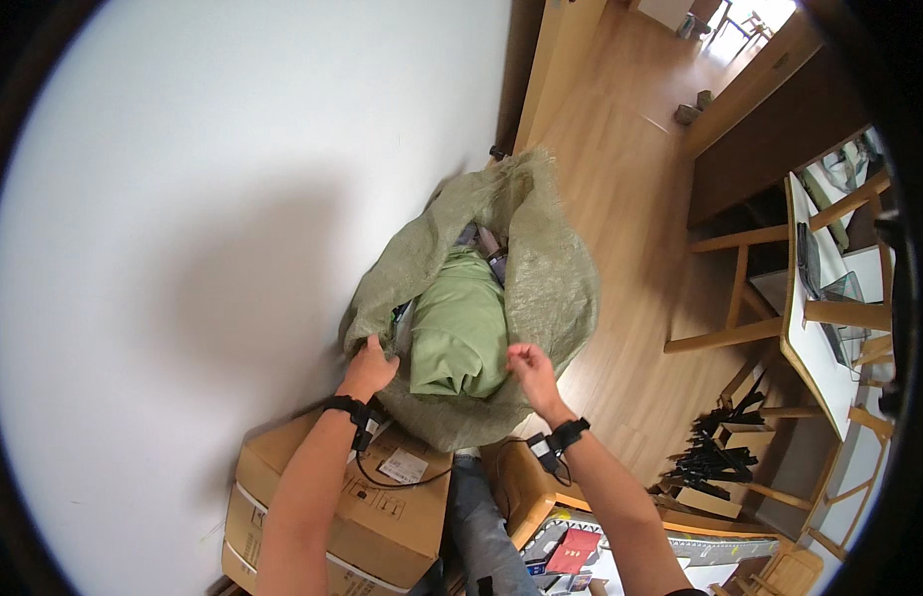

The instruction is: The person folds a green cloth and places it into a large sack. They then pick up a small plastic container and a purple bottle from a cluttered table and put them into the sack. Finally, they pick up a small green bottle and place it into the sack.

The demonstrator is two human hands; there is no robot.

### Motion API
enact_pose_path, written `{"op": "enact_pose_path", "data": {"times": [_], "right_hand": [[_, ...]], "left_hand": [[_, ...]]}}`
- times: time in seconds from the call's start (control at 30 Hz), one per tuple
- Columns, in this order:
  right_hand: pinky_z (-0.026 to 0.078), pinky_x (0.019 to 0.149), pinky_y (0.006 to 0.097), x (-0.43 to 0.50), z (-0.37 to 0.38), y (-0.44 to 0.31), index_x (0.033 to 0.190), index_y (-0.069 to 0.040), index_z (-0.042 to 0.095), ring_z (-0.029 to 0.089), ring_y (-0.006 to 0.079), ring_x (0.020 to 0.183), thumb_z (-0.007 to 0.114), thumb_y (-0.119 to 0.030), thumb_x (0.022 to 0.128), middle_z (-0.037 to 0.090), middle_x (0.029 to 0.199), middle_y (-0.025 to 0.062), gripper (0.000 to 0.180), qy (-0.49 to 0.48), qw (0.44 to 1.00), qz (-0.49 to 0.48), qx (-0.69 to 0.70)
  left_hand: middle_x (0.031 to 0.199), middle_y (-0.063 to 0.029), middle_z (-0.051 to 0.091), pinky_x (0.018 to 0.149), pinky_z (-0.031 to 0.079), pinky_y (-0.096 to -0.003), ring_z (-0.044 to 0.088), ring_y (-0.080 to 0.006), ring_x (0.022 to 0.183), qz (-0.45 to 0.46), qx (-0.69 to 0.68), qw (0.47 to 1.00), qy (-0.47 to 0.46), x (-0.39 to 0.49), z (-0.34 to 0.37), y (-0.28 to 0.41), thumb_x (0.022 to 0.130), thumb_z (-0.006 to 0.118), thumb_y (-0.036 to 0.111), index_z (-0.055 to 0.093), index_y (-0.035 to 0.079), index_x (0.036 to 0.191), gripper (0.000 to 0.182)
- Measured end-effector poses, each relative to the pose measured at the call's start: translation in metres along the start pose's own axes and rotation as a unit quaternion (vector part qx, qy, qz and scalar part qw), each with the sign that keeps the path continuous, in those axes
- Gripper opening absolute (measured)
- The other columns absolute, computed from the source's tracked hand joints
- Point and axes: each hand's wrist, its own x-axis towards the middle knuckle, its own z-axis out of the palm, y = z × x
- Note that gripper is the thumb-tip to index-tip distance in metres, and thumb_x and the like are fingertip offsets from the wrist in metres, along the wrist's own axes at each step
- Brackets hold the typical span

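Note:
A large olive-green woven sack stands with its mouth open against the white wall. Inside lies a bulky light-green fabric bundle, with some darker items behind it. My left hand grips the sack's rim at the left near side. On the other side, my right hand is at the sack's edge beside the bundle, its fingers curled together; whether they pinch the sack cannot be made out. Both wrists wear black straps with small cabled devices.
A cardboard box stands at the lower left by the wall. Beside my leg is a wooden piece of furniture near a red booklet. Tables with wooden legs and a pile of black parts occupy the right.

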Motion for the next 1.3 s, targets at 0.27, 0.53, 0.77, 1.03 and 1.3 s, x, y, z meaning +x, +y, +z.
{"op": "enact_pose_path", "data": {"times": [0.27, 0.53, 0.77, 1.03, 1.3], "right_hand": [[0.053, 0.09, 0.0384, -0.039, 0.009, 0.067, 0.125, 0.001, 0.06, 0.068, 0.0311, 0.104, 0.062, -0.014, 0.091, 0.068, 0.12, 0.0182, 0.037, -0.048, 0.956, 0.053, -0.285], [0.049, 0.1, 0.0437, -0.04, 0.011, 0.107, 0.142, 0.0, 0.046, 0.058, 0.044, 0.121, 0.069, -0.017, 0.081, 0.054, 0.138, 0.0277, 0.067, -0.159, 0.914, 0.049, -0.371], [0.05, 0.094, 0.0517, -0.027, 0.033, 0.124, 0.143, 0.0, 0.035, 0.057, 0.0512, 0.115, 0.073, -0.016, 0.077, 0.053, 0.135, 0.0328, 0.078, -0.099, 0.904, 0.07, -0.41], [0.051, 0.084, 0.0493, -0.057, 0.02, 0.107, 0.105, 0.001, 0.068, 0.064, 0.0447, 0.098, 0.068, -0.033, 0.081, 0.069, 0.102, 0.0272, 0.042, -0.203, 0.867, 0.056, -0.451], [0.052, 0.083, 0.043, -0.113, -0.033, -0.002, 0.101, 0.001, 0.071, 0.062, 0.0375, 0.093, 0.069, -0.006, 0.077, 0.062, 0.095, 0.0206, 0.026, 0.024, 0.925, -0.079, -0.37]], "left_hand": [[0.13, -0.0318, 0.058, 0.1, 0.047, -0.0495, 0.057, -0.045, 0.12, -0.047, -0.059, 0.996, 0.04, 0.003, -0.009, -0.003, 0.093, 0.064, 0.035, 0.035, -0.006, 0.138, 0.068], [0.131, -0.0325, 0.057, 0.102, 0.045, -0.0505, 0.056, -0.0463, 0.121, -0.063, -0.071, 0.99, 0.1, -0.019, -0.023, 0.003, 0.091, 0.063, 0.035, 0.037, -0.007, 0.135, 0.066], [0.13, -0.0359, 0.056, 0.102, 0.045, -0.05, 0.057, -0.0478, 0.12, -0.044, -0.085, 0.99, 0.108, -0.04, -0.039, -0.005, 0.09, 0.063, 0.04, 0.037, -0.009, 0.133, 0.07], [0.125, -0.0385, 0.056, 0.099, 0.046, -0.0485, 0.058, -0.0488, 0.116, -0.014, -0.169, 0.98, 0.109, -0.058, -0.046, -0.018, 0.091, 0.063, 0.038, 0.021, -0.009, 0.142, 0.082], [0.131, -0.0305, 0.055, 0.077, 0.055, -0.0399, 0.07, -0.0337, 0.101, -0.014, -0.361, 0.932, 0.013, -0.087, -0.073, -0.004, 0.094, 0.064, 0.035, -0.011, -0.005, 0.151, 0.102]]}}
